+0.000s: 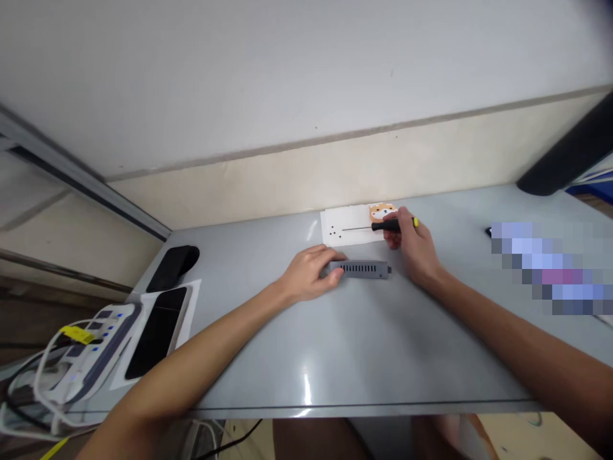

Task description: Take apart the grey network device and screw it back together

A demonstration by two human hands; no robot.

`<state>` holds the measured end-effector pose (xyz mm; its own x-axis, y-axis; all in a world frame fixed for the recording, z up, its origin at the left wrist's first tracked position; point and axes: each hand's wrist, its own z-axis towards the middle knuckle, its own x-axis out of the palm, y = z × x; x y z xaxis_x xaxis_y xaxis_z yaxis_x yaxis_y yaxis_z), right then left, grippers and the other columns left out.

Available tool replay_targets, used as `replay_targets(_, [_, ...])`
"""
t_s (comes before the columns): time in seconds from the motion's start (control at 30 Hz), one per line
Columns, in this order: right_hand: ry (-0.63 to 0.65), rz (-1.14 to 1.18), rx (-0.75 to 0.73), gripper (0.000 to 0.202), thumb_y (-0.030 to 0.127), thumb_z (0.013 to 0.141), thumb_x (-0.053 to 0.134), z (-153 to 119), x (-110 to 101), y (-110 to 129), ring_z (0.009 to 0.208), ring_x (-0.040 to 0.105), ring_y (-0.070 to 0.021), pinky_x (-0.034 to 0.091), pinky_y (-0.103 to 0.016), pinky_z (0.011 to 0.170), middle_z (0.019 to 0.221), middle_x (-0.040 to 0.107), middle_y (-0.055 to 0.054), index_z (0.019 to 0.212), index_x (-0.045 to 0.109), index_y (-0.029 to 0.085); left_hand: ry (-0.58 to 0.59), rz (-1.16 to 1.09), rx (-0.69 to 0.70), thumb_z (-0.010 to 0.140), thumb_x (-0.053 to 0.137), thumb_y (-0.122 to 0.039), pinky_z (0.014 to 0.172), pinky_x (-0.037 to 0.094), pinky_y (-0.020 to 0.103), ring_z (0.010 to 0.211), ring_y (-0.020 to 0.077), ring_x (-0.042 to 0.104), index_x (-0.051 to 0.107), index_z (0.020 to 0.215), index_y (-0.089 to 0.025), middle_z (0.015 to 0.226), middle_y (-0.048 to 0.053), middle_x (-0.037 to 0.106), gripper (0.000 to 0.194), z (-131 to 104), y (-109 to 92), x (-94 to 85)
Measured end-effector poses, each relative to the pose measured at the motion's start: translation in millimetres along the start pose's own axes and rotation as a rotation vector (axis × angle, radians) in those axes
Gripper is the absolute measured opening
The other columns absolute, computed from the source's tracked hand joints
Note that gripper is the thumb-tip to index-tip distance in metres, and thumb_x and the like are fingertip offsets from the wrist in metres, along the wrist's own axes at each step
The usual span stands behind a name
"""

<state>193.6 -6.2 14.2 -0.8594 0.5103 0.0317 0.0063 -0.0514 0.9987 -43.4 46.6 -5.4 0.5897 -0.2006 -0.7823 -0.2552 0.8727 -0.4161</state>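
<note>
My left hand [316,273] grips the left end of a grey slotted metal case [366,269], which stands on the table. A row of dark vent slots runs along the side that faces me. In my right hand [414,246] is a screwdriver [387,225] with a black and yellow handle. Its thin shaft points left over a white sheet of paper [347,238], where several tiny black screws [332,232] lie near the tip. Whether the tip touches a screw I cannot tell. A cartoon dog face [382,212] is printed on the paper's right part.
On the left are a black phone [157,332], a white power strip [98,348] with tangled cables, and a black curved object [173,265]. A pixelated item [550,271] lies at the right. A wall [306,182] closes off the grey table's [249,358] back edge.
</note>
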Motion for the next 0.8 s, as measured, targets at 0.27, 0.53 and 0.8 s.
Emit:
replay_targets(0.27, [0.030, -0.106, -0.004, 0.075, 0.096, 0.073, 0.060, -3.2, -3.1, 0.4, 0.058, 0.051, -0.0130, 0.045, -0.030, 0.060, 0.064, 0.061, 0.001, 0.082, 0.068, 0.022, 0.088, -0.143, -0.208, 0.104, 0.024, -0.083, 0.063, 0.047, 0.029, 0.063, 0.0161, 0.058, 0.070, 0.115, -0.018, 0.080, 0.003, 0.070, 0.080, 3.6, -2.0, -5.1])
replay_targets(0.53, [0.060, 0.074, 0.046, 0.063, 0.086, 0.074, 0.072, -4.5, -4.5, 5.0, 0.057, 0.049, -0.0133, 0.041, -0.029, 0.055, 0.063, 0.058, 0.002, 0.083, 0.069, 0.023, 0.058, -0.222, -0.266, 0.098, 0.039, -0.087, 0.059, 0.043, 0.027, 0.059, 0.0148, 0.052, 0.064, 0.111, -0.021, 0.068, -0.004, 0.058, 0.073, 2.9, 0.9, -4.1])
replay_targets(0.8, [0.141, 0.328, 0.163, 0.048, 0.072, 0.075, 0.075, -9.1, -12.1, 27.6, 0.054, 0.041, -0.0136, 0.035, -0.029, 0.051, 0.056, 0.047, 0.002, 0.074, 0.066, 0.025, 0.052, -0.178, -0.268, 0.104, 0.050, -0.070, 0.055, 0.040, 0.025, 0.058, 0.0134, 0.052, 0.059, 0.098, -0.021, 0.070, -0.004, 0.059, 0.050, 6.1, -2.1, -2.5])
